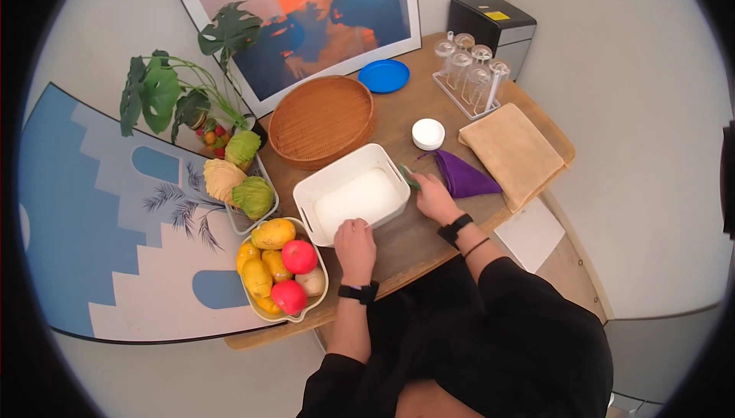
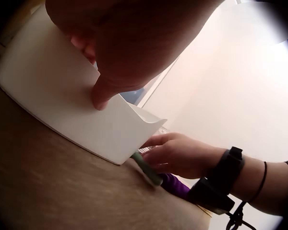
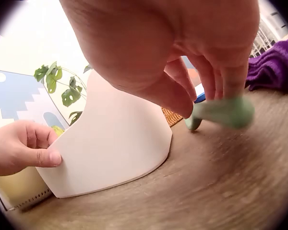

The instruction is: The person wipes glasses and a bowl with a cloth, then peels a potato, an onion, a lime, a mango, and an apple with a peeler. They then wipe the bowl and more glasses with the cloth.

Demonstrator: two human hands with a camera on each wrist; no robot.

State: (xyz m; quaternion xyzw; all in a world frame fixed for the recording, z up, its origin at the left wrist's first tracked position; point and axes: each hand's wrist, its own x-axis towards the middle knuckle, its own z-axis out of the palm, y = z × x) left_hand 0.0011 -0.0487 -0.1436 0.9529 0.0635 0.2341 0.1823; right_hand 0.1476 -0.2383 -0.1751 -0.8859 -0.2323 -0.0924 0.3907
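Note:
A white plastic bin with cut-out handles stands on the wooden table. My left hand grips its near wall, the thumb pressed on the outside and the fingers over the rim. Just beyond the bin's right end, my right hand pinches a small green object with a rounded, handle-like end, low over the tabletop. Its kind I cannot tell, as the fingers hide part of it. A folded purple cloth lies close to the right hand.
Left of the bin, a tub holds yellow and red produce, with a basket of leafy heads behind. Farther back are a round wicker tray, a blue plate, white dishes, a glass rack and a tan cloth.

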